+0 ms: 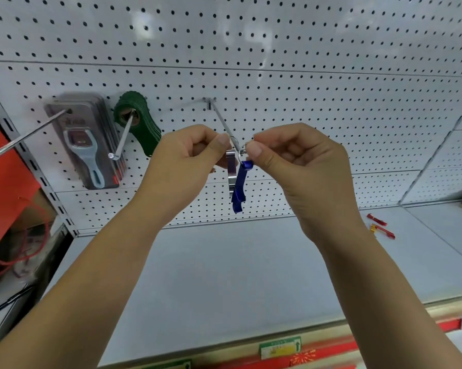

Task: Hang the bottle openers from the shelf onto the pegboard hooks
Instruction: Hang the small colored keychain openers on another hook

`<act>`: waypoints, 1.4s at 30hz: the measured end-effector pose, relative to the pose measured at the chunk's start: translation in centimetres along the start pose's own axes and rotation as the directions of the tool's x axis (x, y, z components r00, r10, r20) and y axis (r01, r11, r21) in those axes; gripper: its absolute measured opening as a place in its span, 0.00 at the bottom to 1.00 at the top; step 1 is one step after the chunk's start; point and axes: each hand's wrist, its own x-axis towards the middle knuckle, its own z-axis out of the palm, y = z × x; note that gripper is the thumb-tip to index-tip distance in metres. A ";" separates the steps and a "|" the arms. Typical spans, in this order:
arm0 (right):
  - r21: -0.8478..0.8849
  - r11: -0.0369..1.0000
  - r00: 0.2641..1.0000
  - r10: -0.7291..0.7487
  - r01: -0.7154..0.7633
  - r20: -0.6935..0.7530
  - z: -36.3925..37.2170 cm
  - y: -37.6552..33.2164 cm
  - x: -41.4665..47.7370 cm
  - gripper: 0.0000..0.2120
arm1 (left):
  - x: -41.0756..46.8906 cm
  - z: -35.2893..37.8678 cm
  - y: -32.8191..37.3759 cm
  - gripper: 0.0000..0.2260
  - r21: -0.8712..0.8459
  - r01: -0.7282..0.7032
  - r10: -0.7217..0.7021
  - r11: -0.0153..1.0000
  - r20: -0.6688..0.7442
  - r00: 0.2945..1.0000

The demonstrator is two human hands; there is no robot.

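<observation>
Both hands met at the near end of a bare metal hook [222, 120] that jutted from the white pegboard [304, 89]. The right hand [299, 171], fingers curled, pinched the small key ring [242, 150] between thumb and forefinger, right at the hook's tip. The blue bottle opener [240, 187] dangled from that ring, hanging straight down. The left hand [187, 161], also curled narrow, held the top of a silver bottle opener [231, 169] that hung just behind and to the left of the blue one, touching it. Whether either ring sat on the hook could not be told.

Further left, green openers [139, 126] hung on a second hook beside a stack of clear-packed tools [91, 145] on a third. On the pale shelf [224, 275] below, far right, lay two red bottle openers [376, 219], close together, near the pegboard's foot.
</observation>
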 end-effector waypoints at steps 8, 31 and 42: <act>-0.014 0.998 0.997 0.061 -0.061 -0.046 0.3 1.0 0.6 0.05 | 0.7 -0.4 -0.7 0.08 -0.049 0.003 0.001 0.999 0.087 0.996; -0.385 0.904 0.982 -0.161 0.188 0.103 -0.2 0.7 -1.5 0.05 | 3.6 0.0 -2.0 0.06 -0.029 -0.010 0.011 1.000 0.030 0.999; -0.409 0.901 0.988 -0.112 0.144 0.102 -0.2 0.4 -1.7 0.06 | 11.1 0.1 -3.9 0.07 -0.388 0.335 -0.277 0.859 0.199 0.940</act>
